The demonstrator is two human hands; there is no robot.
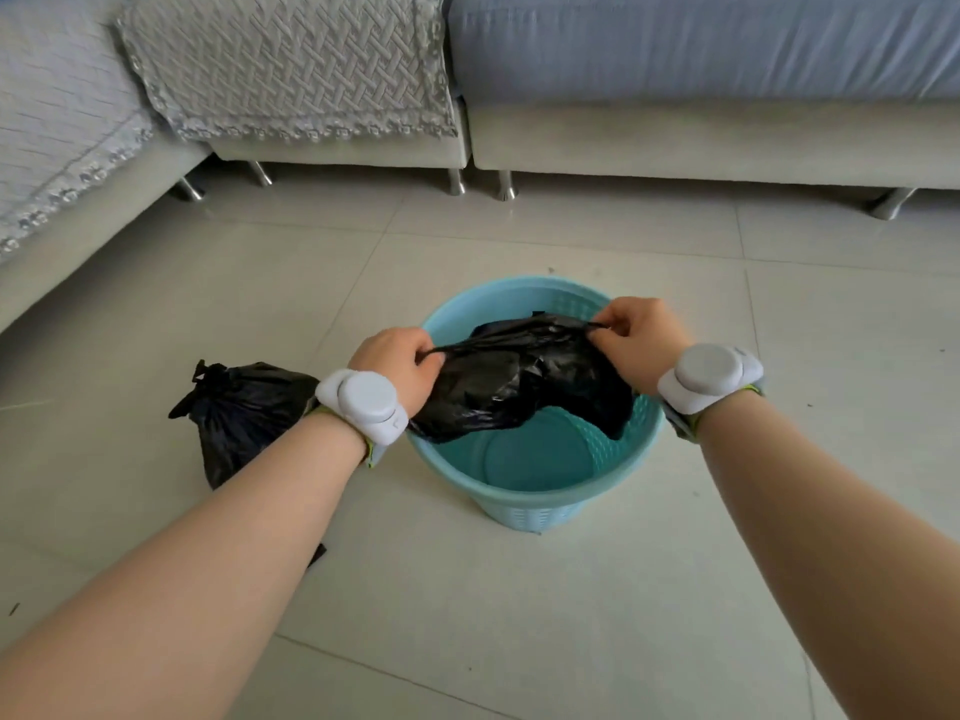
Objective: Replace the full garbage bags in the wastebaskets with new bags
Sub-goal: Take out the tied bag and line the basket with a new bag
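Observation:
A light blue plastic wastebasket stands on the tiled floor in the middle of the head view, its bottom bare. Over its mouth hangs a crumpled new black garbage bag. My left hand pinches the bag's edge at the left, and my right hand pinches its edge at the right, so the top is stretched between them. To the left of the basket a full, tied black garbage bag lies on the floor, partly hidden by my left forearm.
A grey sofa on metal legs runs along the back and down the left side, with a quilted cover over one seat. Pale floor tiles surround the basket. White devices are strapped to both wrists.

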